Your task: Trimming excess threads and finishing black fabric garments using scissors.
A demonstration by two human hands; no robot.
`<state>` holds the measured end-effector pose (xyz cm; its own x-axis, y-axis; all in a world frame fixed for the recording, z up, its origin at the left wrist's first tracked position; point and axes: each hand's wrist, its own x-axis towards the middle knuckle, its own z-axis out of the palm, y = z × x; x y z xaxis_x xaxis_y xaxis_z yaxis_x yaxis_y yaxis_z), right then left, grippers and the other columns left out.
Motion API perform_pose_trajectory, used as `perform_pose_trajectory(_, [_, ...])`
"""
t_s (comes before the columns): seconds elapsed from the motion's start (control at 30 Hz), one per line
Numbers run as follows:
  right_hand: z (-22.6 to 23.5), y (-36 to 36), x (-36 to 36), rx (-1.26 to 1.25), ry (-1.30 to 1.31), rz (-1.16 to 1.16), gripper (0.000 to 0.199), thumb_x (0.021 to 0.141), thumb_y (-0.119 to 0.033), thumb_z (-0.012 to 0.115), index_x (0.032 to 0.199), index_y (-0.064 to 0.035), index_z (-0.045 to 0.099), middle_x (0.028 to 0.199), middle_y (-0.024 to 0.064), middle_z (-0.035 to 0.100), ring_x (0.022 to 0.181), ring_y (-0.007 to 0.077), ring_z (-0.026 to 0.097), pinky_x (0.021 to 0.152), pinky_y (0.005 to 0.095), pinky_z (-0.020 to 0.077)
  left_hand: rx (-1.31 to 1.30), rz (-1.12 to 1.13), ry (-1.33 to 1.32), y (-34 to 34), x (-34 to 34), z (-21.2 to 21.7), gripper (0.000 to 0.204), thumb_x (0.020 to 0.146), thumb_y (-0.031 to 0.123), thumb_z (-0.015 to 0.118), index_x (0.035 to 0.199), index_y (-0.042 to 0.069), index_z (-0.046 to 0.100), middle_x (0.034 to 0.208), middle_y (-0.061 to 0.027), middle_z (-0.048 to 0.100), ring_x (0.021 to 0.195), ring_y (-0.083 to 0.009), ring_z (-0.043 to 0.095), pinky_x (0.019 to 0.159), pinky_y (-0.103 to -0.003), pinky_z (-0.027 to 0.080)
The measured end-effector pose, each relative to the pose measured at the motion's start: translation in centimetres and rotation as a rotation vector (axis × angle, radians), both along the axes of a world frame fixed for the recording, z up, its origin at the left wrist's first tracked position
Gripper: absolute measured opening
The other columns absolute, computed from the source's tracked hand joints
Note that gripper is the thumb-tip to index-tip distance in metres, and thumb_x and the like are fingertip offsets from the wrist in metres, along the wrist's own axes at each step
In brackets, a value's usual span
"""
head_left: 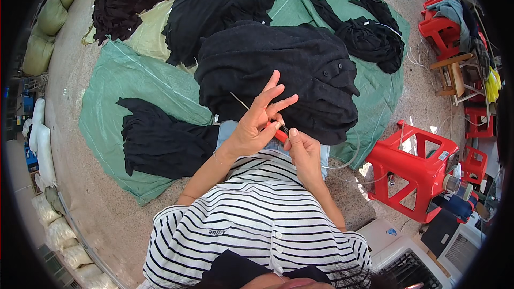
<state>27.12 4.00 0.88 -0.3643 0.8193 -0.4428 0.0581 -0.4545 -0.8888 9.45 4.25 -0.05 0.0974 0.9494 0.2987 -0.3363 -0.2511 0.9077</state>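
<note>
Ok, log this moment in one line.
left hand: partly splayed, at small red item | right hand: beside it, grip unclear | black garment: in front

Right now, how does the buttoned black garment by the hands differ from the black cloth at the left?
The buttoned garment looks larger and bulkier; the black cloth is smaller and flatter.
The buttoned garment shows buttons; none can be made out on the black cloth.
The buttoned garment is partly covered by the left hand in this view; the black cloth is clear of it.
Both are dark and creased.
</note>
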Motion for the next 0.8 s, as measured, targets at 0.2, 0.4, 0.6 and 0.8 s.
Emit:
perform_pose_trajectory(0.2, [0.13,0.14,-0.08,0.034,-0.028,0.014,0.048,0.103,-0.034,0.052,0.067,-0.0030,0.056,0.058,-0.0067,0.041,0.057,0.0031,0.033,0.051,0.0242,0.0262,0.001,0.014,-0.003,0.00,0.05,-0.14,0.082,0.083,-0.021,0.043,0.155,0.012,0.024,0.165,-0.0160,-0.005,0.142,-0.0292,0.039,0.074,-0.022,0.043])
perform_pose_trajectory(0.4, [-0.11,-0.03,0.03,0.084,-0.010,0.027,0.047,0.104,-0.033,0.051,0.067,-0.0031,0.056,0.058,-0.0071,0.040,0.056,0.0026,0.032,0.050,0.0240,0.0254,-0.001,0.037,-0.013,-0.11,0.10,-0.48,0.082,0.084,-0.021,0.046,0.155,0.012,0.022,0.165,-0.0151,-0.004,0.144,-0.0293,0.036,0.076,-0.022,0.044])
perform_pose_trajectory(0.6, [-0.20,-0.35,0.58,0.056,0.201,-0.197,0.048,0.105,-0.041,0.045,0.082,-0.0020,0.059,0.055,-0.0072,0.036,0.047,0.0005,0.026,0.043,0.0201,0.0180,-0.017,0.049,-0.109,0.27,-0.37,-0.71,0.087,0.085,-0.021,0.051,0.156,0.019,0.019,0.164,-0.0192,0.000,0.147,-0.0298,0.030,0.079,-0.023,0.047])
perform_pose_trajectory(0.8, [-0.48,-0.27,0.38,0.083,0.233,-0.189,0.050,0.105,-0.043,0.044,0.083,-0.0015,0.059,0.055,-0.0066,0.037,0.047,0.0008,0.027,0.043,0.0202,0.0182,0.063,0.072,-0.029,0.01,-0.20,-0.67,0.088,0.086,-0.020,0.052,0.155,0.021,0.018,0.164,-0.0205,-0.002,0.147,-0.0297,0.028,0.078,-0.024,0.047])
